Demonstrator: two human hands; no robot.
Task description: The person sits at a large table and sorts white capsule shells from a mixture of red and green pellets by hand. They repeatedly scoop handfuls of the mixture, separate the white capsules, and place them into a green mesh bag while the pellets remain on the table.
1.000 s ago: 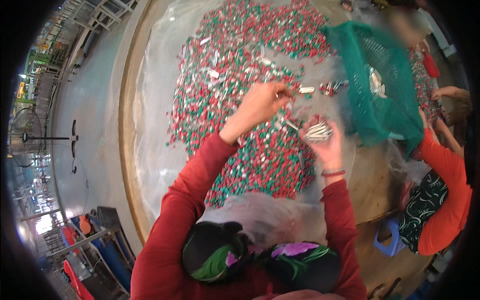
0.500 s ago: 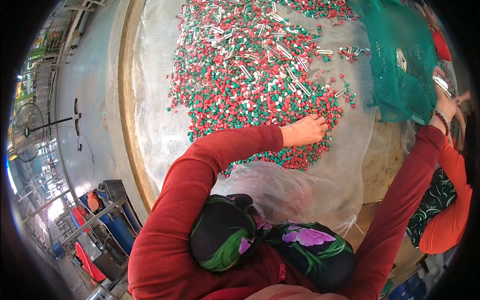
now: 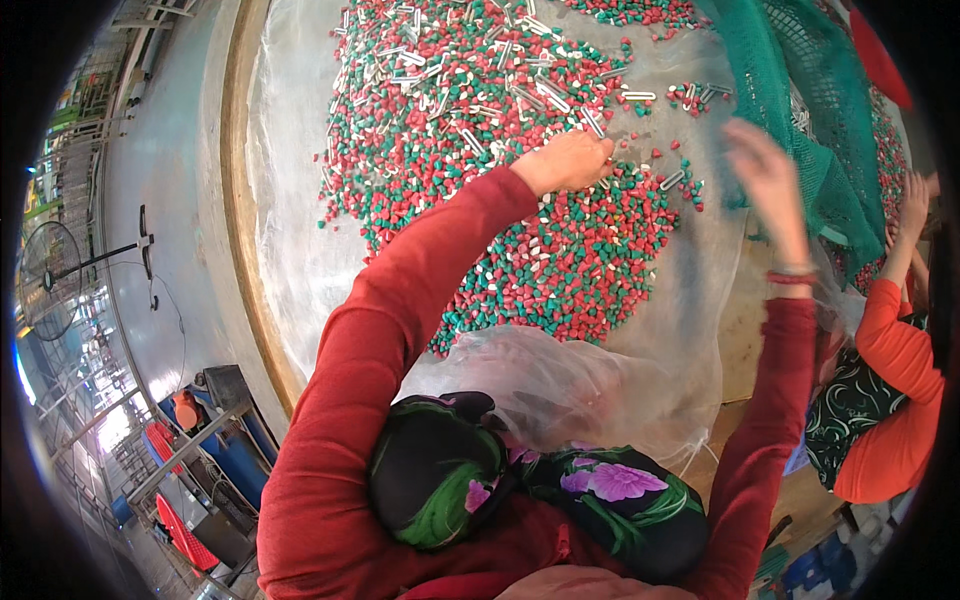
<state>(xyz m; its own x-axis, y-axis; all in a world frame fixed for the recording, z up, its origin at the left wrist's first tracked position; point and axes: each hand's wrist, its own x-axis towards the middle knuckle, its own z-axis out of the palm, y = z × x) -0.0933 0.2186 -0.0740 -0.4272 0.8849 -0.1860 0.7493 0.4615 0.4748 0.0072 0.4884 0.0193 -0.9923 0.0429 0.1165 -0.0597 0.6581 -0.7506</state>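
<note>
A broad heap of small red, green and white cone-shaped pieces (image 3: pixel 560 260) covers the table, with long silver metal loops (image 3: pixel 551 95) scattered over it. My left hand (image 3: pixel 568 162) is low over the middle of the heap, fingers bent down and pressed together; what they hold, if anything, is hidden. Just beyond its fingertips lies a silver loop (image 3: pixel 592 122). My right hand (image 3: pixel 768 185), smeared by motion, hangs above the sheet's right side with fingers stretched out and nothing visible in them. Beside it is the green net (image 3: pixel 830 120).
Clear plastic sheeting (image 3: pixel 690 330) lies under the heap and bunches up near my lap. A wooden edge (image 3: pixel 238 190) borders the table on the left. At the right a co-worker's orange sleeve (image 3: pixel 890 330) and hand (image 3: pixel 912 210) reach beside more coloured pieces. A fan (image 3: pixel 50 280) stands far left.
My left hand has moved away from me and to the left over the heap. My right hand has come left from the net, and the silver loops it held no longer show in it.
</note>
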